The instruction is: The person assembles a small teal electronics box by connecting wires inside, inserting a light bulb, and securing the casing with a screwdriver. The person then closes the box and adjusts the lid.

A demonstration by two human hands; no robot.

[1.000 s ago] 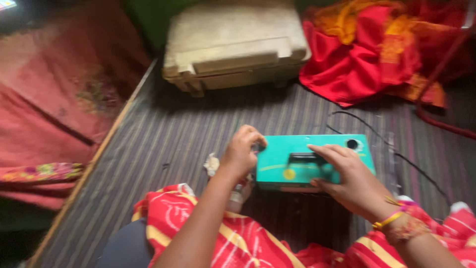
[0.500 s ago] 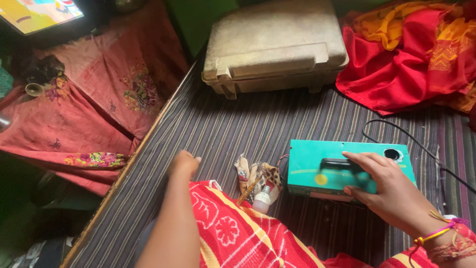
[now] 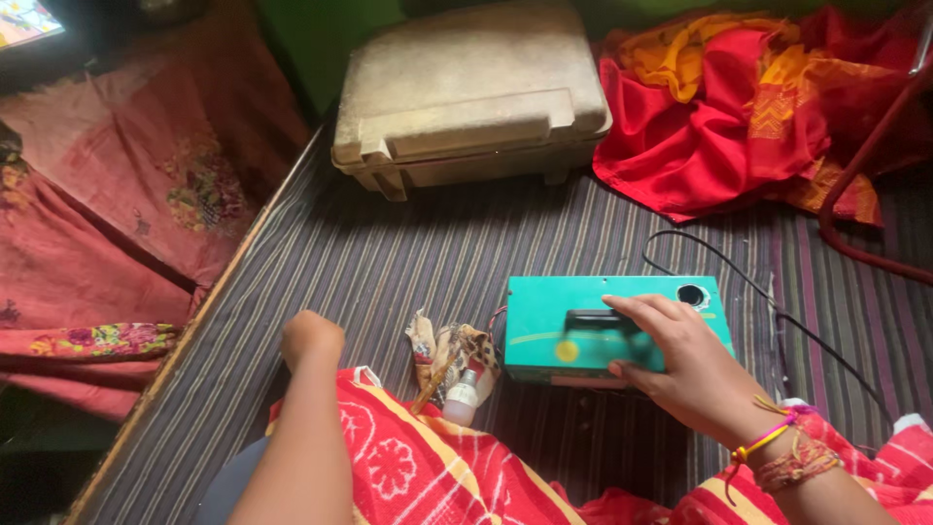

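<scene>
A teal green box with a black handle and a round socket lies on the striped mat in front of me. My right hand rests on top of it, fingers around the black handle. My left hand is closed in a fist and pressed on the mat beside my knee, holding nothing that I can see. Between the fist and the box lies a small heap of patterned cloth scraps with a little white bottle. A black cable runs from the box to the right.
A beige hard case stands at the far side of the striped mat. Red and orange cloth is piled at the back right. Pink embroidered fabric hangs to the left, beyond the mat's edge. My lap is draped in red printed cloth.
My left hand left the box's left end, moved left and came down on the mat as a fist. My right hand stays on the handle. The view has swung about.
</scene>
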